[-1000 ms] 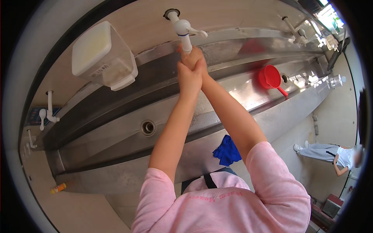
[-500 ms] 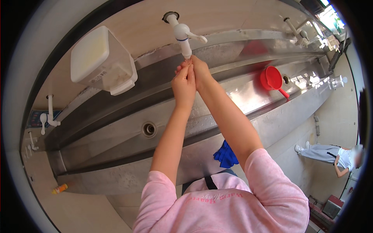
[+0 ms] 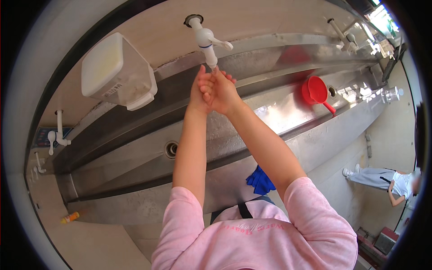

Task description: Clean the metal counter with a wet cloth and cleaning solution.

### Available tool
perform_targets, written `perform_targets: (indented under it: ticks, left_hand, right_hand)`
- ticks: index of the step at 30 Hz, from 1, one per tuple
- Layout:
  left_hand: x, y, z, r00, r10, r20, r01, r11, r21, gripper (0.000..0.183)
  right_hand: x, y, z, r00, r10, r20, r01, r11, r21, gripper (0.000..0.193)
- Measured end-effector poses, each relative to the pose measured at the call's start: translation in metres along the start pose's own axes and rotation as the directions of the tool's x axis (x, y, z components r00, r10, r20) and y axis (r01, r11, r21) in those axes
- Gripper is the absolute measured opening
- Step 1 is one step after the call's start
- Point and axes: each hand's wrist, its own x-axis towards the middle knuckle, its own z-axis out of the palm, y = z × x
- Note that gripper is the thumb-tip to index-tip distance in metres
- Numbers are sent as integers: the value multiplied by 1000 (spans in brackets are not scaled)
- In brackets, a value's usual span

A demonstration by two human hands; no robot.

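Both of my hands meet just below the spout of a white lever tap point(image 3: 206, 41). My left hand point(image 3: 197, 93) has its thumb raised, and its fingers pass behind the right hand, with fingertips showing on the far side. Across the left palm lie the curled fingers of my right hand point(image 3: 225, 93), its thumb pointing up at the spout. The two hands are closed on each other, with nothing else seen between them. Whether water runs from the spout is hard to make out. Under them stretches a long stainless steel trough sink point(image 3: 135, 168).
A translucent white plastic box point(image 3: 117, 72) is at the wall on the left. A red dipper point(image 3: 316, 92) lies in the trough at right, near a drain. Blue cloth point(image 3: 260, 181) hangs at the front edge. Another person point(image 3: 382, 179) stands at far right.
My hands have shifted from pressed together with fingers mostly hidden to a looser clasp, turned so the fingers and thumbs show. They are slightly lower and further left.
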Motion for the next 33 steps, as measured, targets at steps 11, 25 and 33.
perform_targets:
  ticks: [11,25,33]
  left_hand:
    - [19,-25,26,896,350,-273,-150,818,555,25]
    - [-34,-15,-89,901,412,-136,120,64,991,59]
    - [-161,-80,-123,811,363,-458,584,-487,649,73]
  right_hand:
    - [-14,-23,-33,680,-705,201,137,-147,-980,26]
    - [-90,-10,89,389,-685,616,424,-460,-780,32]
    - [-134,46,-69,764,-593,254,128,-247,-961,37]
